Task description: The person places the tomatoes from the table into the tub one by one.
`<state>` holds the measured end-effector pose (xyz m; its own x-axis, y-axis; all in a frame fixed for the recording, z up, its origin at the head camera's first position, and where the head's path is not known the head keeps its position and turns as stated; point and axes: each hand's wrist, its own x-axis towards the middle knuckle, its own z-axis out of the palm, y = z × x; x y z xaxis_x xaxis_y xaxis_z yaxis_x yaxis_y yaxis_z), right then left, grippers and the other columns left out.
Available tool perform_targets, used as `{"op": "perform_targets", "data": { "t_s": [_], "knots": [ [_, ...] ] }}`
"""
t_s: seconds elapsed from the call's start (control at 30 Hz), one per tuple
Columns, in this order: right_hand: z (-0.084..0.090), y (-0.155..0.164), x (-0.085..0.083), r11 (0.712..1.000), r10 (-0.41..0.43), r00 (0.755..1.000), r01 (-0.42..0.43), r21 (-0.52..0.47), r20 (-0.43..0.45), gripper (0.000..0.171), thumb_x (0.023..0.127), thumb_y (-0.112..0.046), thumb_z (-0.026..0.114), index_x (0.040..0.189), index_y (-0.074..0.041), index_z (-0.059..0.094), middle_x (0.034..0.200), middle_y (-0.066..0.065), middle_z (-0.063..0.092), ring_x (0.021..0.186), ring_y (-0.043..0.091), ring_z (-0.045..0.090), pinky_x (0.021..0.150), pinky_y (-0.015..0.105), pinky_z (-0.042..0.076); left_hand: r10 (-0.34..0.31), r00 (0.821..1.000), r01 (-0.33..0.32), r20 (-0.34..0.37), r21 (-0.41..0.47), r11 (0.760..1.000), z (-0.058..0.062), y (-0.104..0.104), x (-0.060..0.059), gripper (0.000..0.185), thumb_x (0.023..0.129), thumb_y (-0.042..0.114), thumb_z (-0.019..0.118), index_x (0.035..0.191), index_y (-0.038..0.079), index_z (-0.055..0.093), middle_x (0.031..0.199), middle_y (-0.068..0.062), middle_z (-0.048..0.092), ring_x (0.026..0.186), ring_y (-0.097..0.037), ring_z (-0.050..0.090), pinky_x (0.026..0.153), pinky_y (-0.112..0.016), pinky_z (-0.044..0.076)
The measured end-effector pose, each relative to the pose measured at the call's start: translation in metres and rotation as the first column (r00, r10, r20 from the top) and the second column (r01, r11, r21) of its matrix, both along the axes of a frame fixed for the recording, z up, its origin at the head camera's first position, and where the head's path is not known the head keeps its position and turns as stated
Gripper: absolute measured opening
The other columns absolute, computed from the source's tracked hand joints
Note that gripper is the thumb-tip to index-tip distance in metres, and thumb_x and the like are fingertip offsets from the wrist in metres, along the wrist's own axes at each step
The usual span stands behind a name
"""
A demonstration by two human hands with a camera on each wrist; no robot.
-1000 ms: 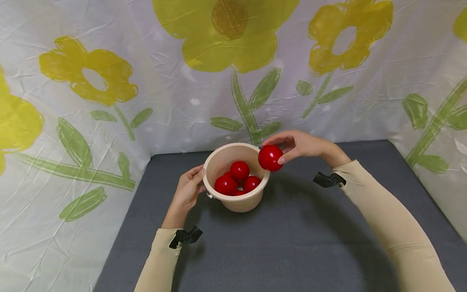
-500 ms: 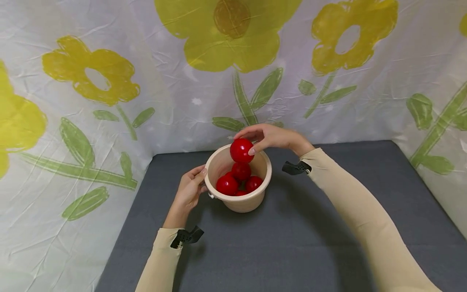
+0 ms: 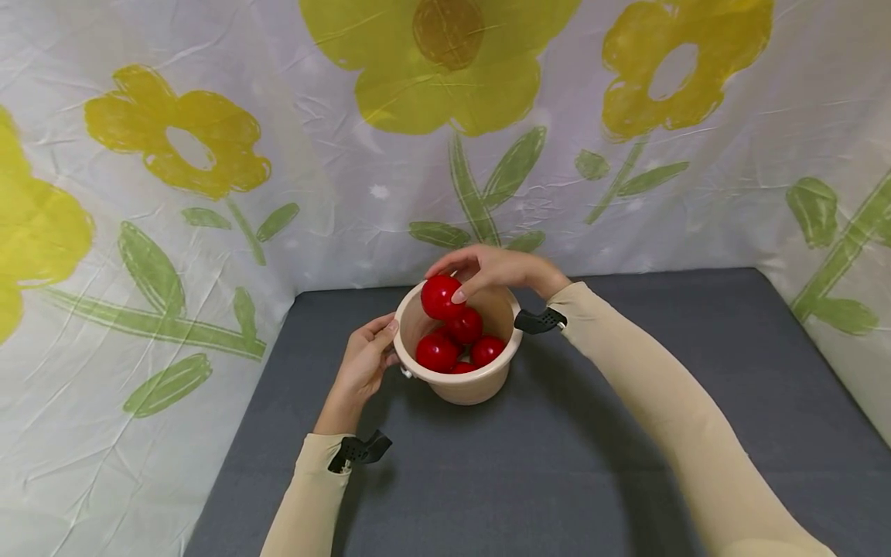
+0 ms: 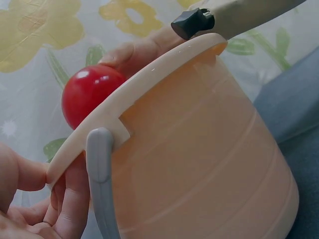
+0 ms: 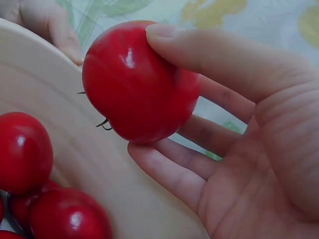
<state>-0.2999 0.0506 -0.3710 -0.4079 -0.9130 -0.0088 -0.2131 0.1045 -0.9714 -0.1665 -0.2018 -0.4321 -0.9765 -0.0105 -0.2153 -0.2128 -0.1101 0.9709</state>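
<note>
The right hand (image 3: pixel 497 271) grasps a red tomato (image 3: pixel 442 297) just above the beige bucket (image 3: pixel 459 387) on the grey counter (image 3: pixel 557 464), not yet let go; 4 tomatoes (image 3: pixel 459 344) already lie inside. The left hand (image 3: pixel 362 363) grips the rim. 1 second ago the tomato was beside the bucket's right rim.

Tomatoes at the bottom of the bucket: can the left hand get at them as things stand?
Probably not right away: the left hand grips the bucket rim, and the right hand holds a tomato over the opening above the tomatoes in the bucket.
</note>
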Motion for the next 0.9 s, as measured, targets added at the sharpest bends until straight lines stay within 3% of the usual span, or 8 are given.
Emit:
{"op": "perform_targets", "data": {
  "t_s": [0.5, 0.7, 0.9],
  "knots": [
    [-0.012, -0.009, 0.004, 0.997, 0.008, 1.000, -0.008, 0.082, 0.012, 0.055, 0.086, -0.008, 0.070, 0.139, -0.007, 0.054, 0.139, 0.011, 0.057, 0.125, 0.026, 0.055, 0.101, 0.042, 0.052, -0.015, 1.000, 0.015, -0.007, -0.005, 1.000, -0.001, -0.001, 0.000, 0.043, 0.105, 0.014, 0.047, 0.143, -0.005, 0.044, 0.142, -0.026, 0.048, 0.093, -0.009, 0.064, 0.062, -0.017, 0.055],
    [-0.014, -0.009, 0.004, 0.995, 0.008, 0.999, -0.012, 0.097, 0.043, 0.056, 0.086, -0.009, 0.069, 0.140, -0.006, 0.052, 0.139, 0.011, 0.057, 0.125, 0.027, 0.055, 0.102, 0.043, 0.051, 0.003, 1.000, -0.003, -0.015, 0.025, 1.000, -0.003, 0.000, 0.000, 0.041, 0.104, 0.011, 0.047, 0.142, -0.006, 0.045, 0.140, -0.026, 0.050, 0.096, -0.008, 0.065, 0.063, -0.018, 0.055],
    [-0.012, -0.010, 0.004, 0.988, 0.030, 0.999, -0.032, 0.151, 0.020, 0.056, 0.086, -0.011, 0.071, 0.139, -0.008, 0.054, 0.137, 0.010, 0.058, 0.123, 0.025, 0.056, 0.101, 0.041, 0.051, 0.012, 1.000, -0.012, -0.029, 0.012, 1.000, -0.004, 0.000, -0.001, 0.041, 0.104, 0.010, 0.047, 0.141, -0.007, 0.045, 0.141, -0.027, 0.050, 0.097, -0.008, 0.064, 0.064, -0.018, 0.054]
  ]
}}
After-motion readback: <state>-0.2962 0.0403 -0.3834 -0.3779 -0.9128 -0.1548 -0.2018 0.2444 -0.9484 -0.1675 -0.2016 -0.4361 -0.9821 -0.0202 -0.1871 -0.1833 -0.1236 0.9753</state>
